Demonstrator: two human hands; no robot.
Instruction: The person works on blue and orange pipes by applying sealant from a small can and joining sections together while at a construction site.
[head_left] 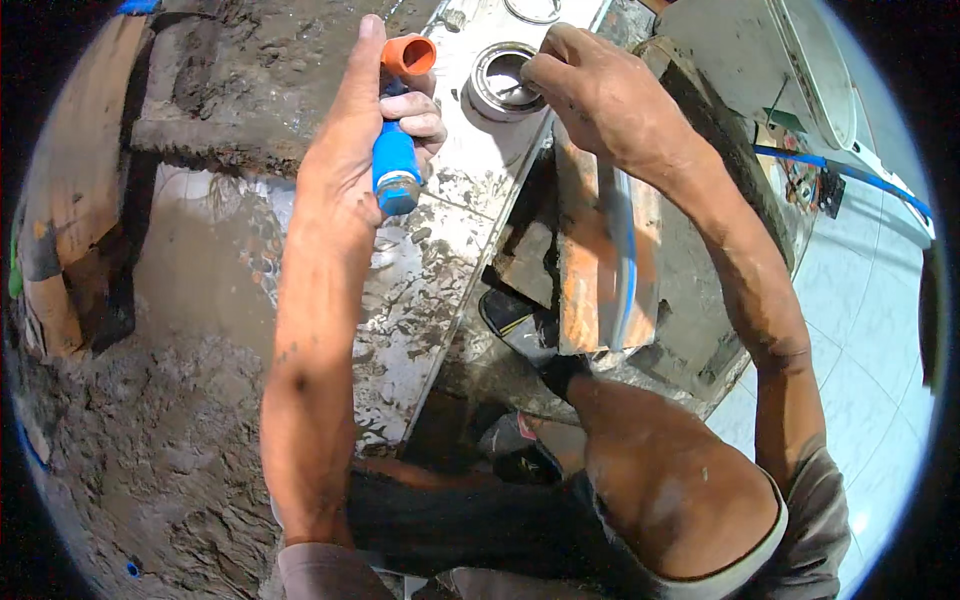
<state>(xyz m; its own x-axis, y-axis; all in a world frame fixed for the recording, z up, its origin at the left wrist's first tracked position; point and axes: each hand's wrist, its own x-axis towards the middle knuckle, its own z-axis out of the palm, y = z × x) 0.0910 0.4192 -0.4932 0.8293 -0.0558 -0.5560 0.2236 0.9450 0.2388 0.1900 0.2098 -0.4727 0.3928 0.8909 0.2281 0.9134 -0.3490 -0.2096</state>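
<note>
My left hand [365,135] is wrapped round a blue pipe fitting [396,155], held upright. A short orange pipe end [408,55] tops it, its round mouth facing right. Just to the right of that hand, a small open round tin [484,102] stands on the pale tiled ledge. Over the tin's right rim, my right hand [605,95] is closed in a pinch. Something thin seems to reach from the fingertips into the tin, but its kind is hidden. What fills the tin cannot be made out clearly.
A round lid [532,8] lies on the ledge beyond the tin. Wet grey mud [150,450] and murky water [195,250] are at left. An orange-stained block [585,260] sits below my right arm. A white bucket [740,60] and a blue hose [850,170] are at right.
</note>
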